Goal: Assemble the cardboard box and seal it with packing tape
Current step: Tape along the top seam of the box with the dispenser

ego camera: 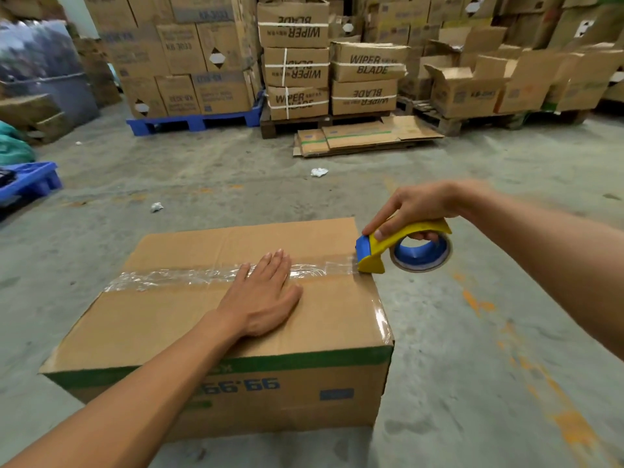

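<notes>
A closed cardboard box with a green stripe and upside-down print stands on the concrete floor in front of me. A wrinkled strip of clear packing tape runs across its top seam from left to right. My left hand lies flat on the box top, fingers together over the tape. My right hand grips a yellow and blue tape dispenser holding a tape roll. The dispenser's blade end touches the right top edge of the box, at the end of the tape strip.
Stacks of cardboard boxes on a blue pallet and wooden pallets fill the back. Flattened cardboard lies on the floor ahead. Crumpled paper scraps lie on the concrete. Another blue pallet sits at the left.
</notes>
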Action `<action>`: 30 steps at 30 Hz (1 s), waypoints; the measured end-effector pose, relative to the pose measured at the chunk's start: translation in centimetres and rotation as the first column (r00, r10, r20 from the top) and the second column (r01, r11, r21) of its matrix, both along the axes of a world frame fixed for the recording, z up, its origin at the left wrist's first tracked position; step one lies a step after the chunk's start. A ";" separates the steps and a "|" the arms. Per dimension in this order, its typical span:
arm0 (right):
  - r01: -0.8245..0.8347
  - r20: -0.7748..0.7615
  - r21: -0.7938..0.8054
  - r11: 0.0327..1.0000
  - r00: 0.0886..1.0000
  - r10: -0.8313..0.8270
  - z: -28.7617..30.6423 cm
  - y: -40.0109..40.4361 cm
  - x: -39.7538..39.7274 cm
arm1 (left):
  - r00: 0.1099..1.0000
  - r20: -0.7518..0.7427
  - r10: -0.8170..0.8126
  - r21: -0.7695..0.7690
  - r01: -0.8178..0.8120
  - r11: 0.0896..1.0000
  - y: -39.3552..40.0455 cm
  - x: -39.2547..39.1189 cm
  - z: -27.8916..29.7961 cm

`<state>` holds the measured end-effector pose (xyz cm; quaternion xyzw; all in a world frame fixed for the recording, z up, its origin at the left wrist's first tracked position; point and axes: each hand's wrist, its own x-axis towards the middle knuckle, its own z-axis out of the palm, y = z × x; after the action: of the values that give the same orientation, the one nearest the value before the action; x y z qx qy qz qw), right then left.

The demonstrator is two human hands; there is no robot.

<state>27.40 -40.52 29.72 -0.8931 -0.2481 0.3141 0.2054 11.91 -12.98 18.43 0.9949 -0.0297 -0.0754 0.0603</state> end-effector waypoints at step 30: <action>0.064 -0.007 -0.044 0.997 0.998 -0.064 0.3 -5.8 -0.3 | 0.992 0.123 0.012 -0.099 0.000 0.995 -12.0 2.8 -1.0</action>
<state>27.09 -46.37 30.06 -0.9034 -0.2117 0.3166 0.1969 14.74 -25.02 17.42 0.9935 -0.0339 -0.0118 0.1077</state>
